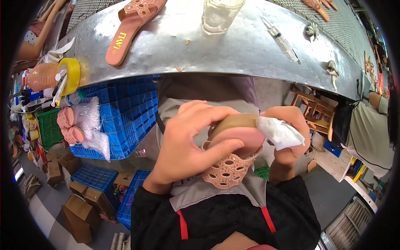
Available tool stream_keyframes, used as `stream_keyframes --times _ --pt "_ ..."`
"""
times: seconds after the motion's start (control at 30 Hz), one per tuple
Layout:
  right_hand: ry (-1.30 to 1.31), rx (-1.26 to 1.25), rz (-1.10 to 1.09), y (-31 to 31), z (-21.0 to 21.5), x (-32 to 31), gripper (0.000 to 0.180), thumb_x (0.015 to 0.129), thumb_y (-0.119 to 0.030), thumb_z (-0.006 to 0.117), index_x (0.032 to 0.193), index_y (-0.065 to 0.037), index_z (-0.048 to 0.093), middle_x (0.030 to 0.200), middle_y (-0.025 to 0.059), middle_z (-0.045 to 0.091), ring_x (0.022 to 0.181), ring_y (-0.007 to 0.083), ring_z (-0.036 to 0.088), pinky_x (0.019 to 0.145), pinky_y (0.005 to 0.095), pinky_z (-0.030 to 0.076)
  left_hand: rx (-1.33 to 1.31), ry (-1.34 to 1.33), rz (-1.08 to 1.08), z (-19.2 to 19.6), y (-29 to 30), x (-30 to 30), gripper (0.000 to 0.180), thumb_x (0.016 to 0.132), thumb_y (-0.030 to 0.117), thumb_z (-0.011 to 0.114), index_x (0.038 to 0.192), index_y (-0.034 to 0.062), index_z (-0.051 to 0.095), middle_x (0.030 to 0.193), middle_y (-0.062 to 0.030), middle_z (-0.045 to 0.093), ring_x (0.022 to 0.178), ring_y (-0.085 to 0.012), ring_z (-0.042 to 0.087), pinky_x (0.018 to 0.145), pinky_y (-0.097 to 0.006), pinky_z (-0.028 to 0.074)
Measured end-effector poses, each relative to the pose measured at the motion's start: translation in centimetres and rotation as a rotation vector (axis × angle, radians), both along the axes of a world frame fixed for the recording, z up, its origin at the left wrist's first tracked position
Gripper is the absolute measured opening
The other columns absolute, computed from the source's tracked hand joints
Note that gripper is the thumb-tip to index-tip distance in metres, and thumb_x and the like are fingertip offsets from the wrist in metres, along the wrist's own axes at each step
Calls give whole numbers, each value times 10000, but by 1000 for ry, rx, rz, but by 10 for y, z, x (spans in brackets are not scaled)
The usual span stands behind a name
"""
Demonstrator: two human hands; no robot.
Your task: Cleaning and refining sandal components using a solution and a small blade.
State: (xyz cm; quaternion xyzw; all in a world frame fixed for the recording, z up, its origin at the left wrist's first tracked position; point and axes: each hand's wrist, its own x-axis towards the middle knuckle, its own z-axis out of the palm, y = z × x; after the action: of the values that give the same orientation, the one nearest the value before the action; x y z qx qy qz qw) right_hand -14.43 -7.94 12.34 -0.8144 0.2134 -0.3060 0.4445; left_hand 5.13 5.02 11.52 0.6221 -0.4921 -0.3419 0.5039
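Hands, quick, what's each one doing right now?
Left hand: closed around a pink sandal, gripping it by the sole.
Right hand: closed on a white cloth, pressed against the sandal.

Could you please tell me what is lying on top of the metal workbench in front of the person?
On the metal workbench lie a pink sandal, a clear glass jar and a syringe. Its far edge is out of frame.

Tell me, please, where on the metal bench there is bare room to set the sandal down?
The metal bench is bare in the middle, between the pink sandal and the glass jar, and along the near edge under the jar. Right of the jar it is crowded by the syringe and crumpled scraps.
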Motion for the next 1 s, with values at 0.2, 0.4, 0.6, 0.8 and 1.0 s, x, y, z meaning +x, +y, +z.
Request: stream_keyframes --times 0.2,0.4,0.6,0.8,1.0 --pt "-36 -80 218 -25 13 3 295 625 -68 681 909 -37 754 980 132 687 730 247 681 597 314 531 -24 3 -43 8 -3 -10 409 757 260 843 1083 49 713 892 -65 713 745 -214 625 863 -348 435" --pt "85 -180 601 -58 29 23 283 600 -60 663 877 -35 715 949 126 643 684 286 654 552 320 508 0 19 -72 7 -4 -18 445 704 214 862 1087 34 723 930 -93 722 812 -226 643 800 -343 445" --pt "-109 93 552 -76 6 27 308 820 -92 535 1001 42 745 976 141 668 851 231 636 685 316 471 -32 38 -12 5 -2 -22 446 739 217 853 1105 16 698 925 -87 706 783 -184 623 763 -301 455" --pt "-102 355 -266 -47 -38 16 298 976 -42 556 1266 18 590 1071 37 651 968 128 579 817 281 463 201 323 -67 -5 -4 12 623 789 222 812 1330 39 563 944 -38 648 827 -86 568 733 -247 444" --pt "225 -5 -171 -77 -55 36 285 961 -106 585 1213 18 535 1133 153 600 987 240 565 903 315 451 155 175 -84 -29 -10 33 468 830 129 678 1288 31 659 1094 -65 689 978 -110 613 928 -265 485"
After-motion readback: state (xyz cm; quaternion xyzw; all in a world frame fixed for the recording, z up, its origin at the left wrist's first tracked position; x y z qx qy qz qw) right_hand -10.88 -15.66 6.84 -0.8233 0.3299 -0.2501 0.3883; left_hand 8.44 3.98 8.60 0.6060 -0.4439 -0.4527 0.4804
